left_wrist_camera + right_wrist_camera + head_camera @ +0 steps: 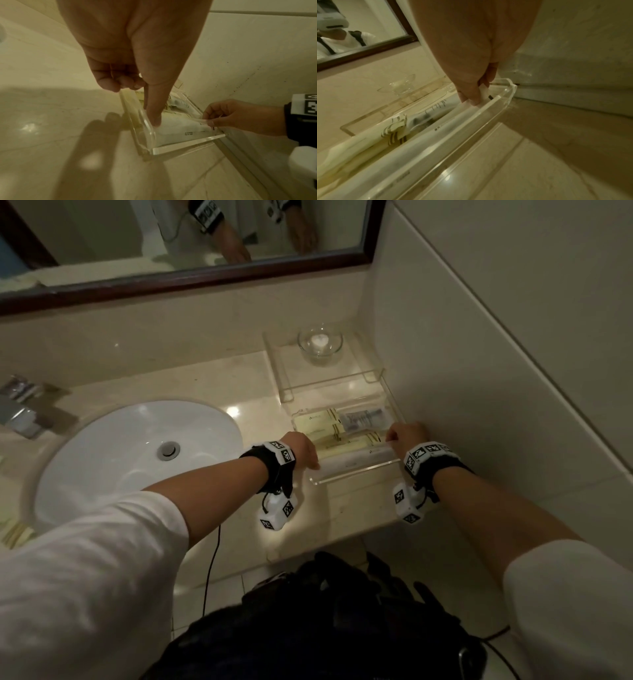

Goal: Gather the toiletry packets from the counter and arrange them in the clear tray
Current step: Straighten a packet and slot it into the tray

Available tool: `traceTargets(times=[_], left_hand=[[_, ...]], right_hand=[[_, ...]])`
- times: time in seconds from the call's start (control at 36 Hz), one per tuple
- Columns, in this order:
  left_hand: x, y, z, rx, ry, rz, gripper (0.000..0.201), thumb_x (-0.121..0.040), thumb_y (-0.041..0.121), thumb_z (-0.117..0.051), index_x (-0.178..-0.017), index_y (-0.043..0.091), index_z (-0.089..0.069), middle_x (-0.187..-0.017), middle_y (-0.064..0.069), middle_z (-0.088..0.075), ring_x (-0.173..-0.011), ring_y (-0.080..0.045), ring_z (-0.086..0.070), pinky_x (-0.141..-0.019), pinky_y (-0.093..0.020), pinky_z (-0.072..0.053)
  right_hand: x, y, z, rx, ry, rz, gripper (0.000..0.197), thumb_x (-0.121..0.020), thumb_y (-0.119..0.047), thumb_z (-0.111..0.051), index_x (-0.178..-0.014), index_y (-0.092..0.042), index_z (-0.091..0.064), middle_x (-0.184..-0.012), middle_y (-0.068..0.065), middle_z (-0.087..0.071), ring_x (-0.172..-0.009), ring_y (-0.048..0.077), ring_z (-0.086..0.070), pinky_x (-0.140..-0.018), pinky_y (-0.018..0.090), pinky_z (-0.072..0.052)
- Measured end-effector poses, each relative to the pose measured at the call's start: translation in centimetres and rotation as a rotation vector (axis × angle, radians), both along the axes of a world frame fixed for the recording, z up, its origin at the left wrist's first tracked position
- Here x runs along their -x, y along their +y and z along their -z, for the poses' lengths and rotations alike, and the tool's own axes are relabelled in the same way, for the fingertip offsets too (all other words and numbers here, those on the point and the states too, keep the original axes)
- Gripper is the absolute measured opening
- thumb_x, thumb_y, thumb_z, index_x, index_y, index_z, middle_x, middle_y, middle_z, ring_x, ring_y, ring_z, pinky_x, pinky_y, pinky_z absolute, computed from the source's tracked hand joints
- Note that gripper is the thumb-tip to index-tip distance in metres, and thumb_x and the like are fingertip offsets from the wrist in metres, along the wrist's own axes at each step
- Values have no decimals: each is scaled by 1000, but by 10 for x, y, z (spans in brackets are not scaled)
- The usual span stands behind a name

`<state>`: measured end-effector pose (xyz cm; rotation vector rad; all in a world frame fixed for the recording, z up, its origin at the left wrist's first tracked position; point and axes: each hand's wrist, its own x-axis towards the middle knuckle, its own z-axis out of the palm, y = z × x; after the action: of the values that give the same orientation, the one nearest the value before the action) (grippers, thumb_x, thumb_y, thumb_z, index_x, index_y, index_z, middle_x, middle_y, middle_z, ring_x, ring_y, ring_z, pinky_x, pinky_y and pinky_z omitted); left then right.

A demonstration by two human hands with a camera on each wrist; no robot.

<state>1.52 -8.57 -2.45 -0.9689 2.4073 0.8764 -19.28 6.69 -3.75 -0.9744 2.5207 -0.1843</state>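
Note:
The clear tray point(352, 479) sits on the counter against the right wall. It holds pale yellow packets point(318, 422) and a grey printed sachet point(363, 417). A long white packet point(356, 462) lies along its front wall. My left hand point(305, 451) presses one straight finger down on the packet's left end point(175, 129), with its other fingers curled beside the tray's side wall point(145, 125). My right hand point(407, 436) pinches the packet's right end point(447, 121) between thumb and fingers at the tray's right corner point(508, 93). More striped yellow packets point(17, 534) lie at the counter's far left.
A white sink point(137, 457) with a chrome tap point(24, 409) fills the counter's left half. Behind the tray, a glass dish point(320, 344) stands on a clear acrylic stand point(284, 371). The tiled wall point(479, 371) is close on the right. A black bag point(325, 611) hangs below me.

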Motion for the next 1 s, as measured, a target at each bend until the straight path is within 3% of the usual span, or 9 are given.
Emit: traceTargets(times=[0.19, 0.36, 0.47, 0.67, 0.75, 0.83, 1.0], left_hand=[[5, -1, 1, 32, -28, 3, 32, -84, 34, -67, -107, 13, -72, -112, -5, -69, -105, -23, -62, -89, -29, -49], [8, -4, 6, 37, -25, -7, 27, -78, 30, -74, -98, 12, -75, -103, -4, -72, -96, -20, -64, -82, -27, -51], [6, -6, 8, 51, 29, -9, 21, -75, 26, -77, -90, 12, -74, -88, -2, -67, -81, -15, -56, -71, -23, -44], [6, -5, 5, 81, 45, 44, 16, -74, 21, -77, -80, 18, -63, -84, 1, -58, -81, -17, -53, -68, -25, -43], [7, -6, 1, 78, 65, 57, 23, -76, 23, -76, -76, 21, -54, -84, 2, -56, -81, -16, -51, -62, -25, -39], [6, -10, -7, 31, 95, 19, 21, -78, 30, -74, -74, 23, -54, -84, 4, -56, -82, -14, -51, -67, -23, -38], [-5, -29, -30, -218, 215, -218, 18, -83, 32, -70, -79, 21, -56, -77, 7, -56, -82, -14, -53, -76, -28, -45]], right_hand=[[2, -5, 2, -65, 22, -53, 21, -93, -11, -48, -106, -13, -64, -110, 12, -64, -118, 31, -47, -98, 33, -41], [3, -13, 0, -112, 58, -113, 15, -91, -10, -55, -101, -14, -66, -110, 8, -66, -112, 29, -54, -98, 35, -45], [5, -15, 3, -111, 109, -132, 15, -85, -7, -64, -99, -12, -63, -113, 11, -61, -108, 29, -56, -93, 36, -48], [4, -13, 4, -52, 132, -136, 18, -79, -2, -62, -80, -17, -53, -107, 13, -56, -100, 31, -56, -80, 33, -46], [4, -15, 1, 40, 75, -113, 10, -81, -9, -62, -79, -14, -53, -99, 11, -57, -94, 29, -57, -74, 31, -45], [-1, -23, -11, 177, 5, -107, 6, -82, -15, -60, -80, -12, -55, -88, 6, -57, -79, 23, -55, -67, 29, -42], [-21, -59, -37, 410, -149, -153, 15, -85, -25, -66, -83, -16, -55, -72, -4, -53, -66, 12, -49, -62, 25, -43]])
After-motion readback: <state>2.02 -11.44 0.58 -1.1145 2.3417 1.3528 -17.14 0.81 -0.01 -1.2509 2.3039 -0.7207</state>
